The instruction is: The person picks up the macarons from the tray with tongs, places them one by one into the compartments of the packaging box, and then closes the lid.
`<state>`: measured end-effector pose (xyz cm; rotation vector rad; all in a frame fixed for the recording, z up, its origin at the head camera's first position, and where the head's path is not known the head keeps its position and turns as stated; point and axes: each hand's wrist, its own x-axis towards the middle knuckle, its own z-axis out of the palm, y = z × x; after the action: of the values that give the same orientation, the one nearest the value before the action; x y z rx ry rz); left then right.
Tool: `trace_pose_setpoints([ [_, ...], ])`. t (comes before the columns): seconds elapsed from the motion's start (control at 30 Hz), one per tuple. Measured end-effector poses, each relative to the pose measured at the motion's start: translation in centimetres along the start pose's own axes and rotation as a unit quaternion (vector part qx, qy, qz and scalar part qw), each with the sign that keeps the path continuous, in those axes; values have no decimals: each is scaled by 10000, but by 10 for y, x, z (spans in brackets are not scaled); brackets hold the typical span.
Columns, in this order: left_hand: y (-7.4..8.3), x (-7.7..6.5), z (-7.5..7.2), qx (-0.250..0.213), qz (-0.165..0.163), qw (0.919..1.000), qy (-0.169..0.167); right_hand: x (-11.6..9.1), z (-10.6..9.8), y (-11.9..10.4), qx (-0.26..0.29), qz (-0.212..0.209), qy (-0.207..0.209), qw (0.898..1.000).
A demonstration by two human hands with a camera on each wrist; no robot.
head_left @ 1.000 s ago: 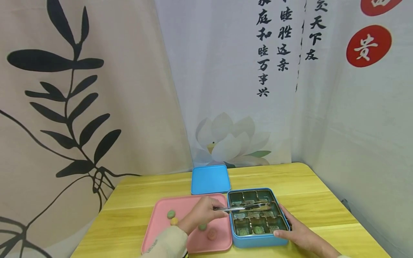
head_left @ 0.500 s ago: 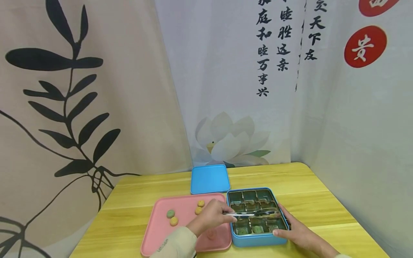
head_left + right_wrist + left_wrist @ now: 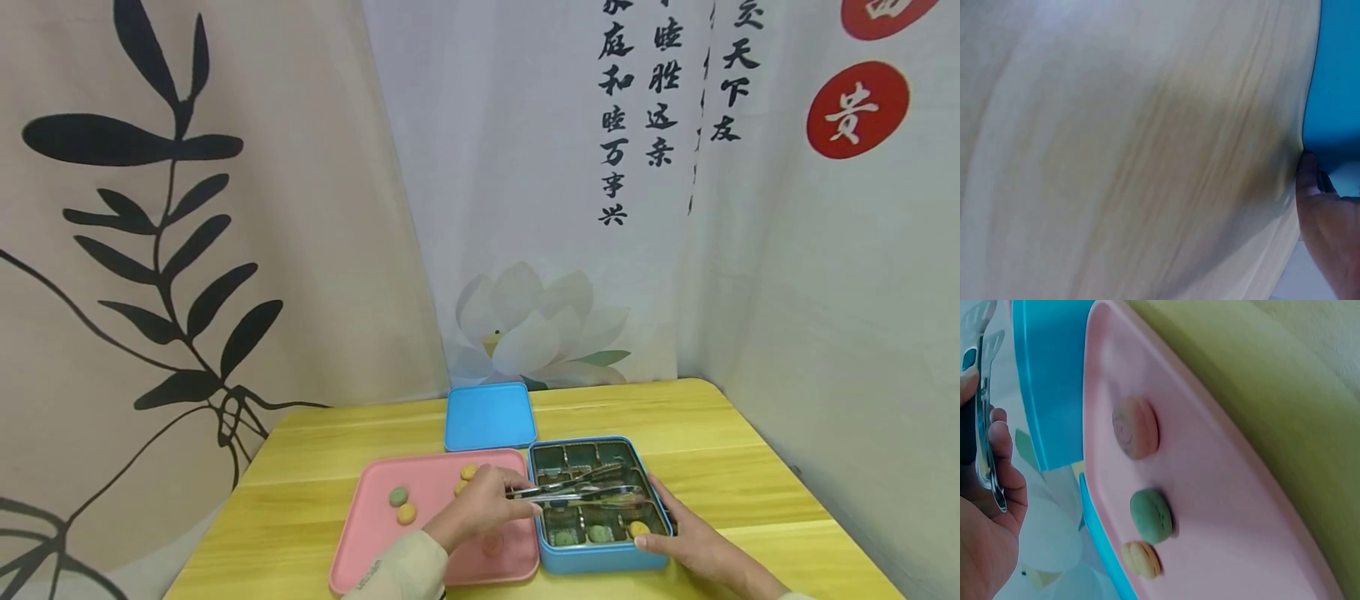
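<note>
My left hand [image 3: 483, 500] holds metal tongs [image 3: 570, 493] by the handle end, reaching from the pink tray over the blue box [image 3: 603, 560]. Their tips stand apart above the middle compartments. In the front row of the box lie green pastries [image 3: 600, 534] and, in the right corner compartment, a yellow pastry [image 3: 639, 528]. My right hand [image 3: 693, 537] grips the box's right front corner, thumb at the front rim and fingers along the side. In the left wrist view a pink pastry [image 3: 1136, 428], a green one [image 3: 1150, 515] and a yellow one [image 3: 1141, 559] sit on the tray.
The pink tray [image 3: 360, 550] lies directly left of the box, with more green and yellow pastries [image 3: 407, 514] on it. Behind it lies a blue lid [image 3: 491, 417]. A printed curtain [image 3: 337, 250] hangs behind the wooden table [image 3: 750, 467].
The tongs went from close together to spread apart, rising slightly. A yellow pastry now shows in the front right compartment. The right hand kept its place on the box.
</note>
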<state>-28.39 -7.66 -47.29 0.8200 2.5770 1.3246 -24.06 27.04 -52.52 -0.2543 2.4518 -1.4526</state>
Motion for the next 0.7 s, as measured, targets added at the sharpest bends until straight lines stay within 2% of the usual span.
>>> trace_pose_setpoints([
  [0.2,-6,-3,-13,42,-85,9998,182,-2,0,-1,-47,117,-67,9999],
  [0.37,-13,-7,-29,247,-100,9993,257,-4,0,-4,-9,-73,-69,9999],
  [0.47,-16,-11,-39,289,-159,9991,284,-3,0,-5,-73,-34,-118,9999],
  [0.6,-20,-19,-55,185,-342,9988,303,-3,1,-8,-93,53,-113,9999],
  [0.7,-24,-25,-66,38,-448,9982,391,-4,2,-7,103,95,-53,9999],
])
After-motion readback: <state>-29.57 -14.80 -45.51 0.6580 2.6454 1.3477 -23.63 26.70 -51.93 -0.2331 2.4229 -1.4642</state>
